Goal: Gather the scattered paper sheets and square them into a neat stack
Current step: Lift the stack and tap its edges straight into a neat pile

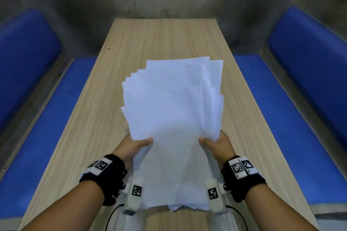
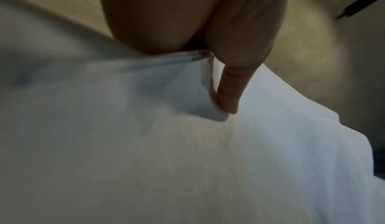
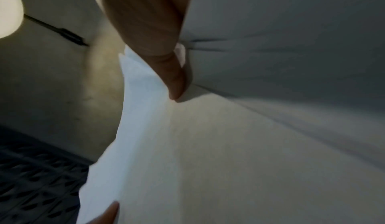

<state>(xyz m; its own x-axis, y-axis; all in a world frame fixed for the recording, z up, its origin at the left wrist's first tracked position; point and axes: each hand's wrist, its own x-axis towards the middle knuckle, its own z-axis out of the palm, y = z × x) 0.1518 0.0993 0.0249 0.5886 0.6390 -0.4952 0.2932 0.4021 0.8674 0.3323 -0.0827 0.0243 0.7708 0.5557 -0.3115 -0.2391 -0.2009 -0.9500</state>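
Both hands hold the paper sheets [image 1: 172, 118] between them above the bench [image 1: 97, 114]: left hand [image 1: 134, 147] grips the left edge, right hand [image 1: 217, 144] the right, thumbs on top. Beyond the hands the sheets fan out unevenly; the wrist views seem blurred.

1. Head view: dim, even light; the white paper sheets [image 1: 171, 118] are the brightest area, the wooden bench [image 1: 90, 118] muted. Wide-angle bending curves the blue seat cushions [image 1: 28, 58] at the edges.
2. Left wrist view: soft and motion-blurred; the thumb [image 2: 229, 92] casts a dark shadow onto the paper.
3. Right wrist view: blurred throughout, with a glaring white patch [image 3: 8, 8] at upper left and grey shading to the right.
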